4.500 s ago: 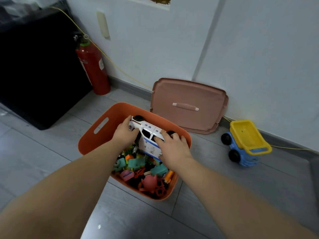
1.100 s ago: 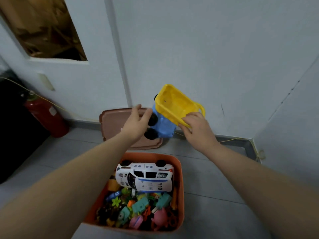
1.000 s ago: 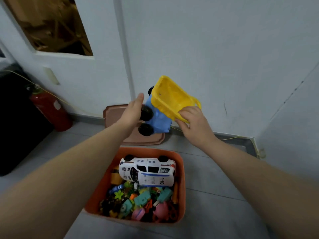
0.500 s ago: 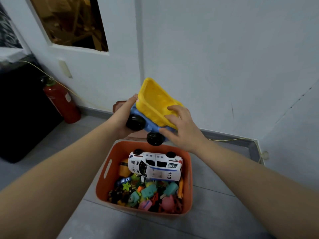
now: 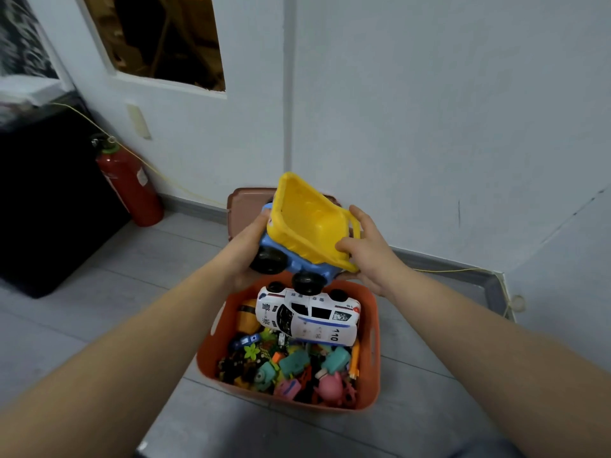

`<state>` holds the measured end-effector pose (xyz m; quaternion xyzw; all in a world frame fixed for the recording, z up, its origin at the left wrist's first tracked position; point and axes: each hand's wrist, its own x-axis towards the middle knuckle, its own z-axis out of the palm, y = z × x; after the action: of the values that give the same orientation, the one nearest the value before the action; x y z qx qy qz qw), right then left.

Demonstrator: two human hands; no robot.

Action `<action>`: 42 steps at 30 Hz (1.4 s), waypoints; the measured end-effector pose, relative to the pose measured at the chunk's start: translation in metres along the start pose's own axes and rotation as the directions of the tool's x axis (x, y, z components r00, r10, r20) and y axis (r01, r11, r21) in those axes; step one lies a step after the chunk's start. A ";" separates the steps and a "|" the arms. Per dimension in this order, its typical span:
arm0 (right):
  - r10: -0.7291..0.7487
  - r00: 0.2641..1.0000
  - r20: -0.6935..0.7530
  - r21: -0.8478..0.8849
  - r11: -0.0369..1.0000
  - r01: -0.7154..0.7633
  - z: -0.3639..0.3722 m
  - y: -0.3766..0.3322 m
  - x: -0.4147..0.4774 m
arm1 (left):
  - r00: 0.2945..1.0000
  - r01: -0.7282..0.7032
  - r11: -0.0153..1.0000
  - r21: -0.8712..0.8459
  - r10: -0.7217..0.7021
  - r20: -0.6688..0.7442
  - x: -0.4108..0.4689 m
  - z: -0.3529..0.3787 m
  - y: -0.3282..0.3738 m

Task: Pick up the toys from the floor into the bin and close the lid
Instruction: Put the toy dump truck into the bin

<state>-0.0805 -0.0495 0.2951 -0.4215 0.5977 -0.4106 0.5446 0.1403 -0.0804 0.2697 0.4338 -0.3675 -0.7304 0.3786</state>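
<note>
My left hand (image 5: pixel 246 246) and right hand (image 5: pixel 367 249) gripping yellow-and-blue plastic dump truck (image 5: pixel 307 233), over far rim of orange plastic bin (image 5: pixel 372 358), pink lid (image 5: pixel 243 206) mostly hidden behind

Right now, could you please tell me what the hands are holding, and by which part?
Both hands hold the toy dump truck: the left hand grips its blue body, the right hand the rim of its yellow bed.

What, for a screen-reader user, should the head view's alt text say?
A left hand and a right hand hold a blue-and-yellow toy dump truck just above an orange bin full of small toys, a white police car on top. A pink lid leans on the wall behind.
</note>
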 end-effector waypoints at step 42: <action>0.320 0.944 0.078 -0.746 0.647 -0.158 0.034 0.044 -0.023 | 0.945 0.310 0.707 0.636 -0.156 -0.288 -0.020 -0.026 -0.047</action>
<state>-0.0475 -0.0146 0.2578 -0.5596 0.7031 -0.0169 0.4384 0.1596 -0.0476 0.2265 0.6595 -0.5055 -0.5393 0.1372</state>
